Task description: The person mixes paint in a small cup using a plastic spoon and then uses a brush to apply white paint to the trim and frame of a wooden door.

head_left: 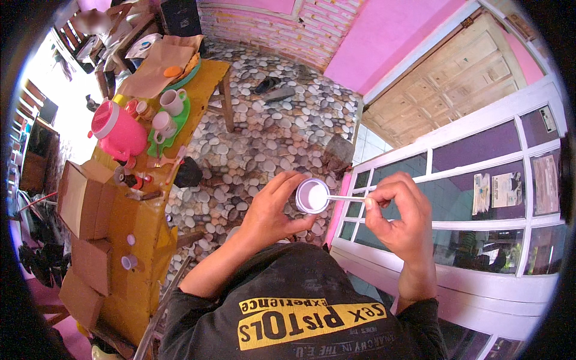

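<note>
My left hand (268, 210) is closed around a small round white cup (302, 207) with a pale purple rim, held in front of my chest. Its mouth faces up, and the inside looks white; I cannot tell what it contains. From the right, my right hand (401, 217) pinches a thin white stick (348, 198) between thumb and fingers. The stick reaches over the cup's rim; whether its far end is a spoon bowl does not show clearly.
At my left stands a yellow-brown table (135, 300) with a pink jug (120, 133), white mugs (163, 123) on a green tray (174, 139), open cardboard boxes (89, 204) and another small cup (129, 261). A white-framed glass door (441, 225) is close on my right. Dark footwear (267, 84) lies on the pebble-patterned floor (258, 144).
</note>
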### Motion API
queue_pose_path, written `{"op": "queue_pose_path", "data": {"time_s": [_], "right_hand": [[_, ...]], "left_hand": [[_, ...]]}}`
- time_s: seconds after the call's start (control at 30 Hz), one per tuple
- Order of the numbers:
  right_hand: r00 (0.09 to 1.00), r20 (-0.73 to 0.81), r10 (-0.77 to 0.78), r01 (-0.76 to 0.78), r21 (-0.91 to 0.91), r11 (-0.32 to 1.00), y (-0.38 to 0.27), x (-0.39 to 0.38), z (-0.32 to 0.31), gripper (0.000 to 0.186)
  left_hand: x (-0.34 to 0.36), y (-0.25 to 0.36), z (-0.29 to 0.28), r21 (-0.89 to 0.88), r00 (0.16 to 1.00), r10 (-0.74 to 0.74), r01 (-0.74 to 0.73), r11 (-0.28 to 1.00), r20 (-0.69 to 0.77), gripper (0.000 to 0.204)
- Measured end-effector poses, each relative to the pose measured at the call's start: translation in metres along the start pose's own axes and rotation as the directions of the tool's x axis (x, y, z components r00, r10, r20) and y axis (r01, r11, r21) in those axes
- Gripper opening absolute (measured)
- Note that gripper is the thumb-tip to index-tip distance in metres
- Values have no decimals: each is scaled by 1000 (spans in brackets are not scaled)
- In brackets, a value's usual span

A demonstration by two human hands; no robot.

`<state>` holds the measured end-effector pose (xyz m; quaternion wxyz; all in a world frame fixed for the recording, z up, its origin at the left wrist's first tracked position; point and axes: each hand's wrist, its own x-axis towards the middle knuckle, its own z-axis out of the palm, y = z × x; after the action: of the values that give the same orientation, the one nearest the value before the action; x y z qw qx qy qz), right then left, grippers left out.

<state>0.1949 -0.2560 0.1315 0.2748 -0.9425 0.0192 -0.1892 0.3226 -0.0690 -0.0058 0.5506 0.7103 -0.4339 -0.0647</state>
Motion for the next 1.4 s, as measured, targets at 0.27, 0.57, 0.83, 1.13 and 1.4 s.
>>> {"op": "queue_pose_path", "data": {"time_s": [0.27,0.57,0.83,1.13,1.4], "right_hand": [[999,52,-7,7,8,1000,6,12,22,19],[997,-10,-77,77,-43,996,-4,19,15,16],[993,46,-110,111,-10,994,-9,18,21,18],[957,142,-252,257,-20,966,0,13,42,21],[960,179,-216,251,-205,946,11,14,39,20]], "left_hand": [[-1,0,4,-10,1000,31,-31,999,-4,63],[-5,1,1,-28,999,-40,40,999,8,64],[-4,2,1,-41,1000,-11,11,999,12,64],[-8,-2,6,-63,1000,-5,6,998,14,68],[-7,3,5,-64,999,-46,46,997,11,67]]}}
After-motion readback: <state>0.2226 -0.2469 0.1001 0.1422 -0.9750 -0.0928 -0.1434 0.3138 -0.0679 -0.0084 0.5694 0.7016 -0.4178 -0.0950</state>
